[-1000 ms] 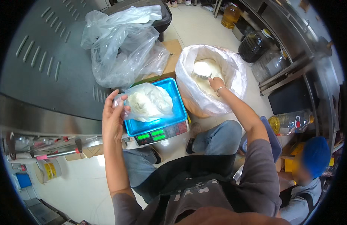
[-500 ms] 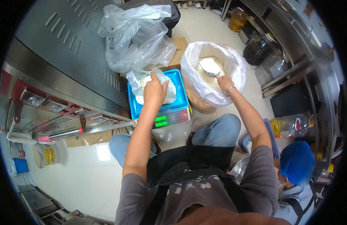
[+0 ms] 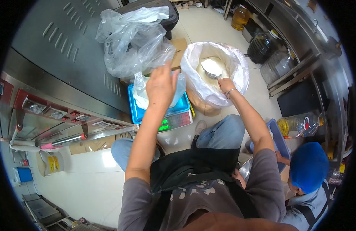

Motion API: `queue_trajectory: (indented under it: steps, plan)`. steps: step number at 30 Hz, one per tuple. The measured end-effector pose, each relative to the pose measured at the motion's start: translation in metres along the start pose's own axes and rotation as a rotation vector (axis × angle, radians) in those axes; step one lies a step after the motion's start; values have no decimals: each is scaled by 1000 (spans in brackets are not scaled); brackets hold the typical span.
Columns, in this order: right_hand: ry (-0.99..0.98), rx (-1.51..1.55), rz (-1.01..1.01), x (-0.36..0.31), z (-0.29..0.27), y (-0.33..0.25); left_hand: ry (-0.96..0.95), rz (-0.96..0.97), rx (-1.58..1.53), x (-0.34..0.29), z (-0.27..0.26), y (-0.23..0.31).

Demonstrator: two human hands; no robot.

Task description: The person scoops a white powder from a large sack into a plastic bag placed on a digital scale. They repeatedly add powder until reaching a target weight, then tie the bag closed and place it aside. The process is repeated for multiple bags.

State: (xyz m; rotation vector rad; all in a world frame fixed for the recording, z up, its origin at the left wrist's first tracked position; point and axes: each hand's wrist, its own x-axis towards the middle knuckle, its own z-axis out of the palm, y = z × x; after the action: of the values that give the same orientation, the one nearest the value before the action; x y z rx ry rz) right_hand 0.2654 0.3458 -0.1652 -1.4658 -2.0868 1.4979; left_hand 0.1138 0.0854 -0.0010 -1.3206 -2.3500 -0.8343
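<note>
Head view: right hand (image 3: 225, 85), right of centre in the upper half of the frame, closed round the handle of a metal scoop (image 3: 212, 74). Scoop carries a heap of white powder and sits within the mouth of a large white-lined sack (image 3: 208, 91), over the paler mass inside; contact with that mass cannot be told. Left hand (image 3: 161, 89), left of the sack, is over a small clear bag (image 3: 180, 85) with white contents. Thumb stands apart from the fingers, which are blurred; cannot tell whether they have hold of the bag. Bag lies in a blue tray (image 3: 136, 112) on a scale (image 3: 181, 121) with lit green displays. Crumpled plastic (image 3: 133, 52): upper left. Co-worker in blue cap (image 3: 309, 167): lower right.
</note>
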Motion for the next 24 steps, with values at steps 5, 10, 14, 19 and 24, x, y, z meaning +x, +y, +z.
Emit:
queue_trajectory:
  steps: [5,10,14,19,24]
  plan:
    - [66,-144,-109,-7,-5,1,216,-37,253,-2,-22,-33]
    - [74,-175,-152,-23,-17,-19,28,-322,122,-14,-15,-76]
    - [33,-118,-131,-34,-28,-28,49,-442,-191,-27,-5,-111]
    - [-39,-60,-85,-51,-47,-48,-9,-734,-941,-29,-5,-126]
    - [-37,-88,-154,-59,-62,-62,20,-704,-1251,-29,-16,-118]
